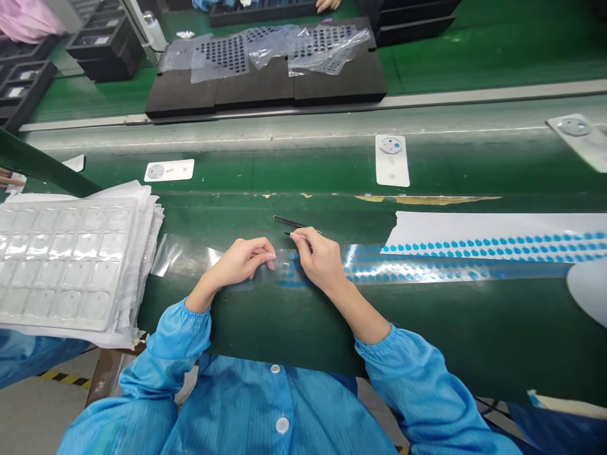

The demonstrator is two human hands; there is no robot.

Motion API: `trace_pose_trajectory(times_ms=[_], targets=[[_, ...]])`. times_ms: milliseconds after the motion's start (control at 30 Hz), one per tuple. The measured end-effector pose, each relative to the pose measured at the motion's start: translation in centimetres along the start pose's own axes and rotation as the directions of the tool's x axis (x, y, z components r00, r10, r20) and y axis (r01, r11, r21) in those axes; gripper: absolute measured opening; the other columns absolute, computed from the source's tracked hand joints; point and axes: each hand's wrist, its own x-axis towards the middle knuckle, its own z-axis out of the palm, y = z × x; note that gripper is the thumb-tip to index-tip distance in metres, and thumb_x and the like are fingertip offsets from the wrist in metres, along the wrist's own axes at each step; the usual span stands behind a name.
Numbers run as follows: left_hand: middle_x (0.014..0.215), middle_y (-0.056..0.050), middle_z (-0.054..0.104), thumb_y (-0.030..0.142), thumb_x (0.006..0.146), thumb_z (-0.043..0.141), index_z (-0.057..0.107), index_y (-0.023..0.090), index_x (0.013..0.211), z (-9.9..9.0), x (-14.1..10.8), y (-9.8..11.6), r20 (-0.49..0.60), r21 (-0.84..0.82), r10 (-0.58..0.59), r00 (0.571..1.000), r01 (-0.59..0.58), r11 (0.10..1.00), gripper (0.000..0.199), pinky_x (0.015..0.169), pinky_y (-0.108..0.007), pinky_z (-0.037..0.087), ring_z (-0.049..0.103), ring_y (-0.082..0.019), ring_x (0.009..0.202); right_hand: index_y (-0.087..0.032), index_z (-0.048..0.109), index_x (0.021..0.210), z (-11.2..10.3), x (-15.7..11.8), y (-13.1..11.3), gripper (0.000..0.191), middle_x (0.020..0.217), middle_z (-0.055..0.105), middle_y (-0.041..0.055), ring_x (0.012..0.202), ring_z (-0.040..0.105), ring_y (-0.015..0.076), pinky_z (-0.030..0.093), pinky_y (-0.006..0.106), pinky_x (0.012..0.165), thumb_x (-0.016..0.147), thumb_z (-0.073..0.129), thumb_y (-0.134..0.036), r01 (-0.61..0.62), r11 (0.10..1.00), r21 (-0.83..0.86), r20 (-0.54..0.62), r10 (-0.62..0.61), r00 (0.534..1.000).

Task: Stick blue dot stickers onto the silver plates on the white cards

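My right hand (322,258) is closed around dark tweezers (288,221), which stick out to the left past the fingertips. It is above a clear film strip (365,273) carrying rows of blue round stickers. Left of it, my left hand (243,260) has its thumb and fingers pressed together over the bare end of the film. What is between those fingertips, if anything, is too small to make out. A white backing sheet (441,229) with rows of blue dots lies partly over the film on the right.
Stacked clear plastic trays (66,259) with paper stand at the left. White plates with round discs lie beyond my hands, one left (169,170), one centre-right (392,161), one far right (576,136). Farther back, black blocks (256,91) bear dotted plastic sheets. Another person's hand (327,5) shows at the top.
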Motion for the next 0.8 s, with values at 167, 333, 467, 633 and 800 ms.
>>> trace_pose_trajectory(times_ms=[167, 333, 467, 633, 800], targets=[[0.076, -0.001, 0.070, 0.028, 0.103, 0.045, 0.062, 0.019, 0.084, 1.3, -1.5, 0.1, -0.027, 0.126, 0.114, 0.993, -0.110, 0.986, 0.027, 0.071, -0.024, 0.046, 0.059, -0.012, 0.066, -0.020, 0.070, 0.101, 0.7, -0.2, 0.4, 0.037, 0.090, 0.077, 0.0090, 0.070, 0.070, 0.0205, 0.042, 0.029, 0.063, 0.111, 0.041, -0.041, -0.023, 0.998, -0.058, -0.038, 0.021, 0.999], [0.061, 0.004, 0.056, 0.027, 0.101, 0.048, 0.059, 0.020, 0.081, 1.6, -2.4, 1.2, 0.046, 0.099, 0.001, 0.999, -0.006, 0.995, 0.023, 0.062, -0.023, 0.041, 0.049, -0.011, 0.056, -0.021, 0.071, 0.098, 1.3, -0.7, -0.1, 0.041, 0.088, 0.078, 0.0083, 0.068, 0.071, 0.0196, 0.041, 0.028, 0.060, 0.111, 0.039, -0.043, 0.023, 0.998, -0.063, 0.005, -0.023, 1.000], [0.062, 0.002, 0.057, 0.032, 0.101, 0.055, 0.063, 0.019, 0.078, 0.9, -4.2, 1.8, 0.035, -0.003, 0.017, 0.999, -0.017, 1.000, 0.027, 0.058, -0.023, 0.040, 0.049, -0.011, 0.056, -0.020, 0.071, 0.099, 0.0, 0.4, 1.5, 0.043, 0.091, 0.078, 0.0102, 0.074, 0.072, 0.0212, 0.044, 0.029, 0.062, 0.110, 0.038, -0.045, -0.004, 0.996, -0.092, -0.037, 0.000, 0.999], [0.061, 0.000, 0.066, 0.037, 0.100, 0.066, 0.071, 0.019, 0.092, -1.1, -9.6, 1.4, -0.412, -0.265, 0.038, 0.910, -0.159, 0.951, 0.020, 0.041, -0.020, 0.033, 0.047, -0.009, 0.041, -0.018, 0.070, 0.098, -4.0, 1.6, 4.8, 0.050, 0.078, 0.074, 0.0095, 0.059, 0.065, 0.0195, 0.045, 0.030, 0.060, 0.108, 0.038, -0.054, -0.145, 0.974, -0.174, -0.299, 0.088, 0.950], [0.071, -0.004, 0.075, 0.045, 0.098, 0.068, 0.065, 0.016, 0.098, -1.2, -14.6, 2.2, -0.497, -0.395, -0.268, 0.825, 0.060, 0.917, 0.029, 0.036, -0.016, 0.033, 0.048, -0.006, 0.035, -0.021, 0.074, 0.093, -4.1, 0.3, 5.8, 0.062, 0.073, 0.075, 0.0151, 0.061, 0.067, 0.0232, 0.046, 0.038, 0.062, 0.106, 0.035, -0.067, -0.045, 0.962, -0.270, -0.253, -0.026, 0.967]])
